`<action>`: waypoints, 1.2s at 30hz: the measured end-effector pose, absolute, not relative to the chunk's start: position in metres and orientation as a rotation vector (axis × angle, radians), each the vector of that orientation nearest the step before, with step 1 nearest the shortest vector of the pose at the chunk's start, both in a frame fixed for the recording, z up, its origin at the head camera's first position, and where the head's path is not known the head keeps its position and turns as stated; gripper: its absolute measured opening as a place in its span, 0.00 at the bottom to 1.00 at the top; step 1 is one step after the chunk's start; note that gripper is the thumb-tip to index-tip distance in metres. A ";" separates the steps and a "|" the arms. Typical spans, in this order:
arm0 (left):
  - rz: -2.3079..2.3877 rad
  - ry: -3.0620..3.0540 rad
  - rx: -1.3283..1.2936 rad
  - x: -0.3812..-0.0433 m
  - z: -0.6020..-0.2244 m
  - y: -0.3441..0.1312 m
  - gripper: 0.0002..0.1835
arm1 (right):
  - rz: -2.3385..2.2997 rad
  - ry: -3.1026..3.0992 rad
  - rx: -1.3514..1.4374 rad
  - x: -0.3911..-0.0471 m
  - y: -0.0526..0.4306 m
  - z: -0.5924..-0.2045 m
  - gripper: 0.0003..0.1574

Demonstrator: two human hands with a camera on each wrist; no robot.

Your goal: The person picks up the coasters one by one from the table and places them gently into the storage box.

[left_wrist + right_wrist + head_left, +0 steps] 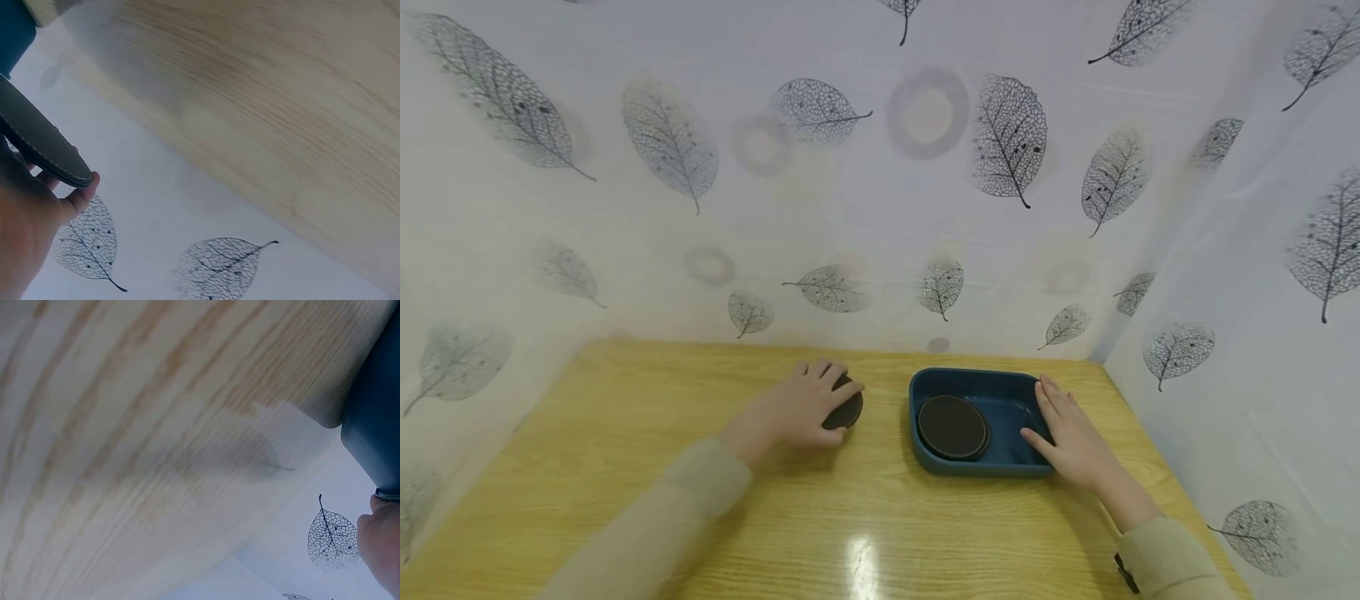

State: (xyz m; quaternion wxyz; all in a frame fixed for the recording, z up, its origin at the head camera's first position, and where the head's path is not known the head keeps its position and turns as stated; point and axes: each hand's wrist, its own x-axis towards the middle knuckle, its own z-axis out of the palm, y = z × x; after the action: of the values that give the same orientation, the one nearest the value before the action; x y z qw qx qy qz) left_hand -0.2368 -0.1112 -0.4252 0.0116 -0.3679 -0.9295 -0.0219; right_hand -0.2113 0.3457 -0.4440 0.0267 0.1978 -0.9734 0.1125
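My left hand (805, 408) holds a dark round coaster (847, 408) over the table, left of a blue tray. In the left wrist view this coaster (44, 137) is thin, with stitching along its edge, and the fingertips (87, 190) curl at its rim. Inside the deep, rounded blue tray (985, 469), at its left end, lie dark round coasters (953, 427), apparently stacked. My right hand (1071, 437) grips the tray's right wall, its thumb reaching inside. The right wrist view catches only part of that hand (381, 544) against the tray's outer side (378, 419).
The yellow wood-grain table (775, 533) runs to a pale leaf-patterned sheet (865, 208) behind and at both sides. Bare tabletop separates the left hand from the tray. The tray stands near the table's back right corner.
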 end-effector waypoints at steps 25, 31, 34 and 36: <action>0.127 -2.777 -1.302 -0.247 -0.406 -0.024 0.39 | 0.359 -3.013 0.607 -0.213 0.346 -0.442 0.55; 0.176 -2.749 -1.335 -0.247 -0.408 -0.003 0.39 | 0.349 -3.007 0.613 -0.214 0.347 -0.444 0.55; 0.217 -2.745 -1.343 -0.245 -0.408 0.008 0.39 | 0.345 -2.994 0.622 -0.214 0.349 -0.446 0.55; 0.250 -2.737 -1.343 -0.244 -0.408 0.016 0.39 | 0.342 -2.982 0.625 -0.214 0.349 -0.448 0.54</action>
State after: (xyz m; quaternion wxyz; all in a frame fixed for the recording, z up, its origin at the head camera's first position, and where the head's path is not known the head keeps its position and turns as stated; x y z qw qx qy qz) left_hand -0.2442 0.0155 -0.4083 0.0411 -0.4387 -0.8940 0.0815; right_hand -0.2140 0.3491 -0.4478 0.0377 0.2037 -0.9719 0.1113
